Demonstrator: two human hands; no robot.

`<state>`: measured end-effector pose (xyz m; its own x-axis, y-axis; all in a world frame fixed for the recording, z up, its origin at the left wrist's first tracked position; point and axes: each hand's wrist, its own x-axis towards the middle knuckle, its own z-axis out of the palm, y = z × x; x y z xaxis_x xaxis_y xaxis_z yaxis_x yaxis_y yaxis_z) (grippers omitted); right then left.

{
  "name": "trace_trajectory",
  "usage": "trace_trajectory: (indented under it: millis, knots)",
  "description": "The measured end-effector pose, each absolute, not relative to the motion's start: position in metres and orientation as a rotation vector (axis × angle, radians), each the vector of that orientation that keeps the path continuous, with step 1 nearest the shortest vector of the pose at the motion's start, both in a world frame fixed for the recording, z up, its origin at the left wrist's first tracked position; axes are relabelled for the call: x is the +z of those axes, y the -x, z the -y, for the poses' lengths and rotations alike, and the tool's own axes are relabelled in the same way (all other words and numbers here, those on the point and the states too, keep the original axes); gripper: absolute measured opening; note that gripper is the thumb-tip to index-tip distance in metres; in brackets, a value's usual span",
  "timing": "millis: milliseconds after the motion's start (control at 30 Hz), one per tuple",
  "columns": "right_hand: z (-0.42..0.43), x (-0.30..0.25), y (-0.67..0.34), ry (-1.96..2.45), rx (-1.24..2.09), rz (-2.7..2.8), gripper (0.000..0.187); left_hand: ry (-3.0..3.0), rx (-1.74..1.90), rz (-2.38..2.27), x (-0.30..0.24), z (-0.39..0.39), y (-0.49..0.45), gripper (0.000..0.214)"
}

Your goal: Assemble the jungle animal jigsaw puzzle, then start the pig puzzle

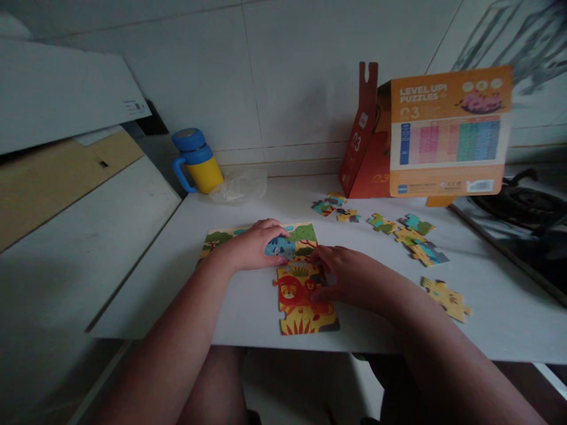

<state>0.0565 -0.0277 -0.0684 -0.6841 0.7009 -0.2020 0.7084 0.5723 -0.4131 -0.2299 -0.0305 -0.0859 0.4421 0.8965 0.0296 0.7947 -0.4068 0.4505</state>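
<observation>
Head view shows, at the nearest, a bare leg [221,383] of the person under the front edge of the white table [248,321]. Close to this edge lies the lion part [301,307] of a puzzle, flat, with two red-maned lions on yellow ground. To its right, well apart, is a yellow puzzle section [447,300]. The right hand [330,274] is at the right side of the lion part, with thumb and fingers apart; its fingertips are in shadow, so I cannot tell if this grip is pinching the edge. The left hand [261,245] lies over the upper part [305,232] of the puzzle, its grip wide, thumb and fingers curved around a blue animal. Both parts are very near each other; whether they are joined, I cannot tell. Farther right, loose pieces [411,237] lie in a group, and a smaller cluster [335,208] is near the box. Behind are a clear plastic bag [241,186], a yellow and blue mug [204,168], the orange puzzle box [447,112], standing with its flap open, and the tiled wall [301,88]
</observation>
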Motion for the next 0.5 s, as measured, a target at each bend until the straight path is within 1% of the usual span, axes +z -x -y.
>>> trace_trajectory:
  millis: [100,200,233,333,400,500]
  knots:
    - [0.028,-0.069,-0.057,-1.264,-0.733,-2.749,0.069,-2.346,0.425,-1.448,-0.083,0.034,0.228,0.052]
    - [0.028,-0.069,-0.058,-1.264,-0.737,-2.771,0.069,-2.385,0.508,-1.479,-0.074,0.040,0.227,0.035]
    - [0.028,-0.069,-0.059,-1.262,-0.740,-2.779,0.067,-2.397,0.502,-1.489,-0.069,0.042,0.227,0.033]
    - [0.029,-0.065,-0.061,-1.262,-0.729,-2.782,0.059,-2.404,0.343,-1.514,-0.057,0.049,0.222,0.043]
    - [0.030,-0.062,-0.063,-1.277,-0.726,-2.760,0.056,-2.376,0.211,-1.532,-0.050,0.056,0.216,0.044]
    - [0.032,-0.058,-0.064,-1.329,-0.731,-2.724,0.059,-2.338,0.030,-1.596,-0.042,0.067,0.203,0.048]
